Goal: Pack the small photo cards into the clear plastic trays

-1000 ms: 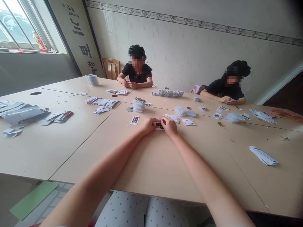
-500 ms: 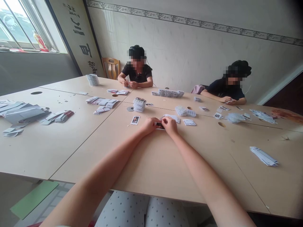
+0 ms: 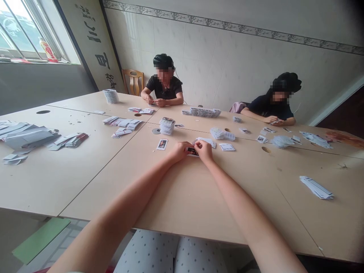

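One card (image 3: 192,151) sits between the left hand (image 3: 181,151) and right hand (image 3: 204,151), on or just above the worktop (image 3: 182,189); it could bend or slip.
Uneven pressure would be the likeliest cause: the left hand curls closed on its left end, while the right hand's bent fingers crowd its right end, though whether they pinch anything cannot be told. A wrist swing might also nudge the slips (image 3: 209,142) just beyond the right hand, or the loose card (image 3: 162,144) to the left. The card looks small and oblong, mostly black with paler marks and a light edge; its print is unreadable.
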Demonstrator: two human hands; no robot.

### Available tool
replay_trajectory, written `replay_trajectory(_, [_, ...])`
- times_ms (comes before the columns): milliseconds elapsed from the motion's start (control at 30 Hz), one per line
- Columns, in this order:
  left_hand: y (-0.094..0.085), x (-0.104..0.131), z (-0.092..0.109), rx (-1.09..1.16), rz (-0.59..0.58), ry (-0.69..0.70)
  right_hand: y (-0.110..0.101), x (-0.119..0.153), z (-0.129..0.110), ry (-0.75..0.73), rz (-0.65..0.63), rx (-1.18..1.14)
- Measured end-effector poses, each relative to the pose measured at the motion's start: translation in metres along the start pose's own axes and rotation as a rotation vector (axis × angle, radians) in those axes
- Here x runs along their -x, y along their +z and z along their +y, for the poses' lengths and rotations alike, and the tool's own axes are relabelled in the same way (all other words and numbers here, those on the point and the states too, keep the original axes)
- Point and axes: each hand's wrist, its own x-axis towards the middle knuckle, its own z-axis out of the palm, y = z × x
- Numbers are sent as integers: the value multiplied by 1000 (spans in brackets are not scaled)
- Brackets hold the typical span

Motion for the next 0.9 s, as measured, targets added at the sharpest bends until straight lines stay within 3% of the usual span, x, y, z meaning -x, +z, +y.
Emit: replay_trajectory(900, [3,-1,-6,-19,-3,19,0,-4,7,81,-15,-174])
